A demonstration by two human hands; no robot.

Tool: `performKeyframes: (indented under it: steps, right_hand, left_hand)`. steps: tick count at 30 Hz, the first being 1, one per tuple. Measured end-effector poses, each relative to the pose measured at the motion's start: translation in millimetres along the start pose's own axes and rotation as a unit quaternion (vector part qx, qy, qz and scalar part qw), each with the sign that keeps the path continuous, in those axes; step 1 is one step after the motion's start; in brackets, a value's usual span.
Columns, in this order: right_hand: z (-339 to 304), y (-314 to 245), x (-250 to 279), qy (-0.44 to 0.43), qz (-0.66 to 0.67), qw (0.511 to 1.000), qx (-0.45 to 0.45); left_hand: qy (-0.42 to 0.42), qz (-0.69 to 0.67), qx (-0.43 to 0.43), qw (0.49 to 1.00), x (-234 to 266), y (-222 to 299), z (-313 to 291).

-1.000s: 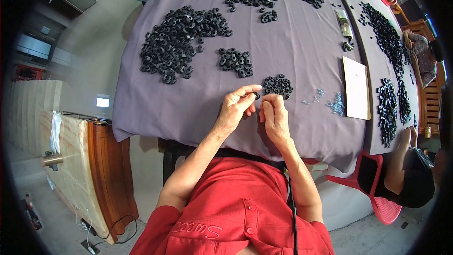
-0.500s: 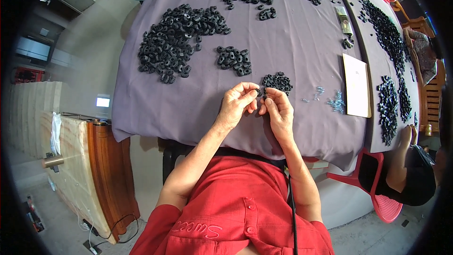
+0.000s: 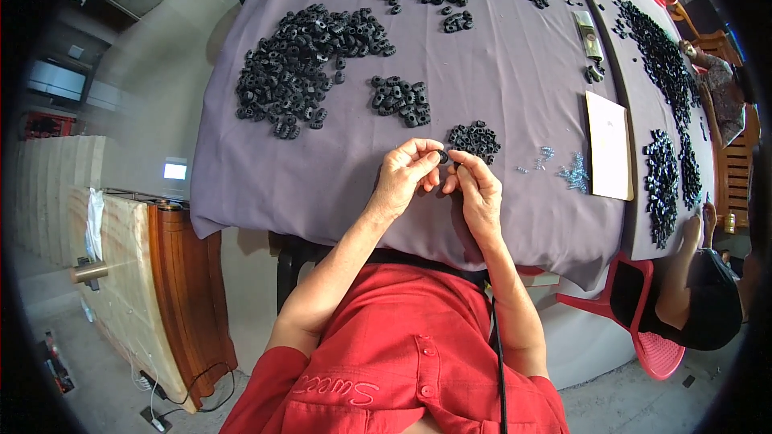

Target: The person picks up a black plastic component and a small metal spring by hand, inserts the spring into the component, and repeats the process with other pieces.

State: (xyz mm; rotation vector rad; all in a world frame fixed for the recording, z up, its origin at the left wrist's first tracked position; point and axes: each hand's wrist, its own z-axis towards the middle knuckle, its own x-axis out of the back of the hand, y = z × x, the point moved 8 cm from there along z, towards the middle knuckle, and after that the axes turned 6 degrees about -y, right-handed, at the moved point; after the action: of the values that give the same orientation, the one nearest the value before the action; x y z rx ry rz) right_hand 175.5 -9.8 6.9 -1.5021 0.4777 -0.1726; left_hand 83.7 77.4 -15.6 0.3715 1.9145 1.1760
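Observation:
My left hand [image 3: 402,175] pinches a small round black plastic piece [image 3: 443,157] between thumb and forefinger. Close beside it, my right hand [image 3: 479,189] has its thumb and forefinger pressed around a second small dark piece [image 3: 457,165], mostly covered by the fingertips. Just beyond the fingers lies a small heap of black plastic pieces with holes [image 3: 474,141]. Another little heap [image 3: 400,100] sits farther off to the left. Several small bluish metal springs [image 3: 574,173] are scattered to the right of my right hand.
A large pile of black pieces [image 3: 301,64] covers the left part of the cloth-covered table [image 3: 515,56]; more piles lie at the far side. To the right are a pale flat board [image 3: 609,145] and a tube [image 3: 589,36]. Another person's arm [image 3: 679,277] rests by the right table edge.
My hands stay almost in place; the black piece in the left fingers shows a little more, and the right fingertips have shifted slightly. The other person's hand at the right has moved.

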Motion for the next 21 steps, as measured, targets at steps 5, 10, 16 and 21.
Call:
performKeyframes:
  steps: [5,10,16,21]
  right_hand:
    - [0,0,3,0.037,0.055,0.998,-0.002]
    - [-1,-6,3,0.072,0.034,0.997,0.005]
    - [0,-2,4,0.069,0.023,0.997,-0.016]
    - [0,0,2,0.064,0.042,0.996,-0.038]
  left_hand:
    - [-0.003,0.009,0.009,1.0,0,1,-1]
    - [-0.014,-0.004,0.008,1.0,-1,0,-2]
    - [0.013,0.032,0.0,0.999,0,3,-3]
    - [0.016,0.063,0.004,0.998,0,3,-3]
